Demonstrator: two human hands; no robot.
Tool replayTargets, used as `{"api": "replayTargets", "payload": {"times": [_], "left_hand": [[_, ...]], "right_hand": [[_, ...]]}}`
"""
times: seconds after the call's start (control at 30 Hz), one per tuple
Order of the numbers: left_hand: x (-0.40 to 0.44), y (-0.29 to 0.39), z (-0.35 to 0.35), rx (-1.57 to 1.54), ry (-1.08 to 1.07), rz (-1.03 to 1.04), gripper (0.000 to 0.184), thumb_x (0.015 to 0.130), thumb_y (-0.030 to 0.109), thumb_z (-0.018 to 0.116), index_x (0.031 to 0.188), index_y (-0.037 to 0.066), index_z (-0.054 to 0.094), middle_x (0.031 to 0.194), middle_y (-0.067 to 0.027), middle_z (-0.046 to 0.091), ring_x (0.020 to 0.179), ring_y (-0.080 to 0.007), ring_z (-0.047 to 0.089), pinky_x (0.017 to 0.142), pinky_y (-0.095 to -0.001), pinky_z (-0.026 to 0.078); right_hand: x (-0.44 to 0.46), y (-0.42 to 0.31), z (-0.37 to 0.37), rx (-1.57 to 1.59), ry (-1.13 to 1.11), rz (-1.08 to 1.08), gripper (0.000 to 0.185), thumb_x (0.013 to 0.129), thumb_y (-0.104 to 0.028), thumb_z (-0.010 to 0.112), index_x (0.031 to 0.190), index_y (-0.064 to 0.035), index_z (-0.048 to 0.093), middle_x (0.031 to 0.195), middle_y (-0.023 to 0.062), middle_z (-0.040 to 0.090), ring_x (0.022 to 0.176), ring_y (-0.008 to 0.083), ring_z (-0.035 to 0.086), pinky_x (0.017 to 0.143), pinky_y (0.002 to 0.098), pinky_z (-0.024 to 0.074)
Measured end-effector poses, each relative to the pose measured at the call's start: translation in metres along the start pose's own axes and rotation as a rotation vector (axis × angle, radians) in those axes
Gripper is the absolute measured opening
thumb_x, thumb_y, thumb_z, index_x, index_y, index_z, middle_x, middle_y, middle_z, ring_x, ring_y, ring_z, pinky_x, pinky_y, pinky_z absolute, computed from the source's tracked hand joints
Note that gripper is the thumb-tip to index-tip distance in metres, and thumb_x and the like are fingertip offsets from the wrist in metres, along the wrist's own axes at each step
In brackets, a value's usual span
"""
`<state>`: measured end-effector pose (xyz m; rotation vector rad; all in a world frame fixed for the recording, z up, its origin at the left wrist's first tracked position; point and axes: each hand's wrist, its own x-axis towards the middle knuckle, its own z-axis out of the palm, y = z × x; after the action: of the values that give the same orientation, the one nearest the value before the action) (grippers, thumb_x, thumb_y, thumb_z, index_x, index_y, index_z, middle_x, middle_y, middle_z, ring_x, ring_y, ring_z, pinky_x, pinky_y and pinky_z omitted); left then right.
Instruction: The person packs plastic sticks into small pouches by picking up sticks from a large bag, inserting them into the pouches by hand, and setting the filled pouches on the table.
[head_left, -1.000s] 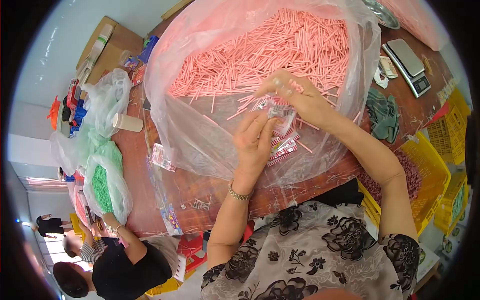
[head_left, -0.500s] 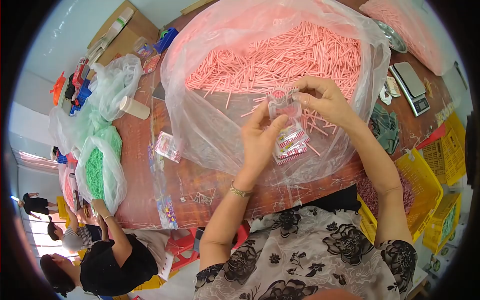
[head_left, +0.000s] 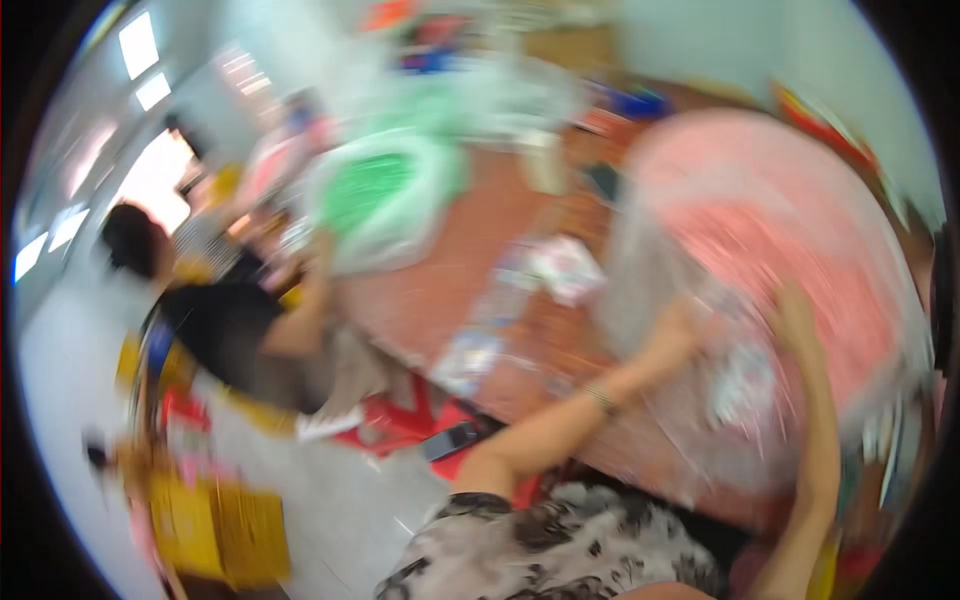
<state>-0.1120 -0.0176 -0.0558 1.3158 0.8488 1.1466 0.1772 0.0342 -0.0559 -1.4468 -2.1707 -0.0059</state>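
Motion smears the whole view. My left hand (head_left: 680, 328), with a bracelet at the wrist, is over the front of a large clear plastic bag (head_left: 640, 240). Its fingers are too blurred to show whether a packet is in them. At the edge of the heap of thin pink sticks (head_left: 780, 240) in that bag is my right hand (head_left: 795, 315); its fingers are smeared too. Between and below my hands lies a small pile of printed packets (head_left: 742, 385) on the plastic. Another pale printed packet (head_left: 565, 268) rests on the table to the left.
On the reddish table (head_left: 440, 290), a bag of green sticks (head_left: 370, 190) stands at the left, before a person in black (head_left: 240, 335). A white cup (head_left: 542, 160) is farther back. A red stool (head_left: 400, 415) and yellow crates (head_left: 220, 530) are on the floor side.
The view has swung left, so the table and bags appear farther right. My hands have moved apart; earlier both held a small clear packet together. The right hand is now at the pink sticks.
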Motion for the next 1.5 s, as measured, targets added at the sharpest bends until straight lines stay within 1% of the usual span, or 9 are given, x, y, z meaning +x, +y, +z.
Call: {"api": "replayTargets", "payload": {"times": [0.13,0.43,0.6,0.67,0.77,0.97,1.1,1.17,1.5], "left_hand": [[0.004,-0.006,0.002,-0.116,-0.027,0.089,0.04,0.096,0.023,0.061,0.13,0.003,0.054,0.107,-0.0021,0.064,0.093,-0.0064,0.058,0.079,-0.0251,0.051],[0.001,0.009,0.014,-0.306,-0.131,-0.071,0.03,0.1,0.022,0.055,0.127,0.007,0.055,0.092,0.0019,0.064,0.063,-0.0033,0.057,0.044,-0.0193,0.046],[-0.008,0.013,0.017,-0.312,-0.224,-0.191,0.032,0.101,0.024,0.055,0.127,0.007,0.054,0.092,-0.0004,0.065,0.058,-0.0048,0.057,0.043,-0.0193,0.047],[-0.011,0.013,0.02,-0.317,-0.243,-0.182,0.032,0.101,0.021,0.054,0.128,0.005,0.054,0.09,-0.0001,0.064,0.057,-0.0045,0.056,0.045,-0.0189,0.045],[-0.015,0.021,0.022,-0.27,-0.27,-0.18,0.032,0.1,0.019,0.054,0.129,0.004,0.053,0.086,0.0011,0.063,0.057,-0.004,0.055,0.048,-0.0186,0.044],[-0.012,0.02,0.018,-0.296,-0.263,-0.234,0.03,0.099,0.017,0.056,0.125,0.002,0.054,0.082,0.0029,0.062,0.059,-0.0023,0.052,0.053,-0.019,0.043],[-0.01,0.009,0.019,-0.274,-0.259,-0.219,0.028,0.098,0.014,0.056,0.123,0.003,0.056,0.08,0.0036,0.061,0.059,-0.0013,0.05,0.053,-0.0194,0.043],[-0.008,-0.002,0.02,-0.256,-0.263,-0.17,0.028,0.098,0.013,0.055,0.124,0.003,0.057,0.079,0.0045,0.061,0.06,-0.0004,0.05,0.053,-0.0191,0.042],[-0.002,0.005,0.015,-0.234,-0.182,-0.095,0.019,0.097,0.01,0.055,0.11,-0.003,0.06,0.092,-0.0016,0.064,0.084,-0.0072,0.056,0.075,-0.0257,0.046]], "right_hand": [[0.03,0.036,0.02,-0.022,-0.051,-0.026,0.02,0.076,-0.01,0.065,0.089,0.0002,0.055,0.087,0.0158,0.054,0.082,0.031,0.054,0.073,0.0419,0.0424],[-0.024,0.045,0.022,-0.121,0.041,-0.04,0.024,0.085,-0.004,0.06,0.107,0.0043,0.054,0.115,0.0218,0.053,0.106,0.0363,0.054,0.09,0.0417,0.0438],[-0.095,0.028,-0.015,0.508,0.2,0.198,0.029,0.098,-0.016,0.055,0.12,0.0022,0.061,0.131,0.0195,0.055,0.124,0.0347,0.049,0.108,0.0441,0.0362],[-0.084,0.015,-0.046,-0.07,-0.069,0.162,0.032,0.094,-0.028,0.064,0.114,-0.004,0.069,0.127,0.0223,0.059,0.12,0.0382,0.052,0.107,0.0496,0.0372],[-0.096,0.023,-0.06,-0.11,0.328,-0.166,0.027,0.096,-0.018,0.059,0.113,0.0017,0.067,0.121,0.0236,0.061,0.113,0.0406,0.056,0.097,0.0482,0.0446],[-0.105,0.009,-0.071,0.059,0.35,0.208,0.025,0.097,-0.015,0.057,0.103,0.0066,0.067,0.11,0.0266,0.064,0.101,0.0407,0.059,0.093,0.0501,0.0457],[-0.164,0.133,-0.055,-0.193,0.277,-0.137,0.022,0.095,-0.013,0.06,0.103,0.0058,0.067,0.111,0.026,0.064,0.101,0.0408,0.059,0.092,0.0491,0.0469],[-0.158,0.056,-0.064,-0.107,0.235,0.3,0.02,0.095,-0.012,0.06,0.103,0.0048,0.067,0.11,0.0259,0.064,0.099,0.0408,0.06,0.09,0.0473,0.0487],[-0.094,-0.011,-0.085,-0.178,0.194,0.069,0.017,0.094,-0.012,0.064,0.095,0.0035,0.069,0.09,0.0196,0.067,0.083,0.0357,0.062,0.075,0.0448,0.0509]]}}
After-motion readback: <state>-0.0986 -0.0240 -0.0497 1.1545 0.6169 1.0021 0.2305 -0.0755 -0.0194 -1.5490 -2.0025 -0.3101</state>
